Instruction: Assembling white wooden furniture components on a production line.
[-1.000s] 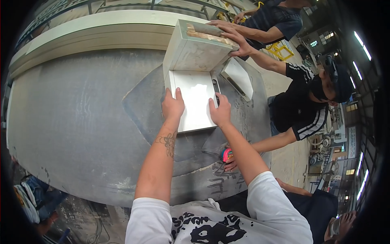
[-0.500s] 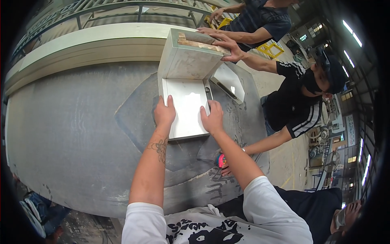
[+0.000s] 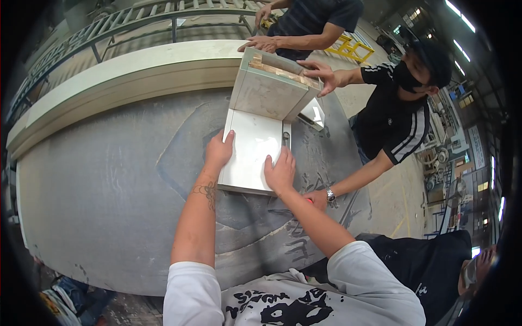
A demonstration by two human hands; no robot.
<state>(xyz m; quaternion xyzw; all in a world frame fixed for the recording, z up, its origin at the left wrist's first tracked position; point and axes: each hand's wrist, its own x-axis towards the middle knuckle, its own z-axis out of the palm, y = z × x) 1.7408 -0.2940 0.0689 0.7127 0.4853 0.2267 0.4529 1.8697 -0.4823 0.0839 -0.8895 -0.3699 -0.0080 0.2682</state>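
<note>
An L-shaped white assembly lies on the grey tabletop. Its glossy white panel (image 3: 253, 155) lies flat toward me, and a box-like upright section (image 3: 266, 92) with bare wood inside its top rises at the far end. My left hand (image 3: 218, 151) grips the panel's left edge, thumb on top. My right hand (image 3: 280, 171) holds the right edge, thumb over the white face and fingers by a dark slot. A co-worker's hand (image 3: 321, 76) rests on the upright's top right. That co-worker's other hand (image 3: 318, 200) covers most of a pink tape measure (image 3: 309, 201) beside my right forearm.
A long pale beam (image 3: 125, 64) runs along the table's far side, another person's hand (image 3: 260, 43) at its right end. Behind the upright lies a smaller white piece (image 3: 314, 114). Metal roller rails (image 3: 174, 24) and a yellow frame (image 3: 350, 50) stand beyond the table (image 3: 98, 179).
The assembly has turned slightly clockwise and shifted right and nearer, my hands moving with it. The co-worker's hand with the tape measure has moved farther from me, and the tape measure is now mostly hidden.
</note>
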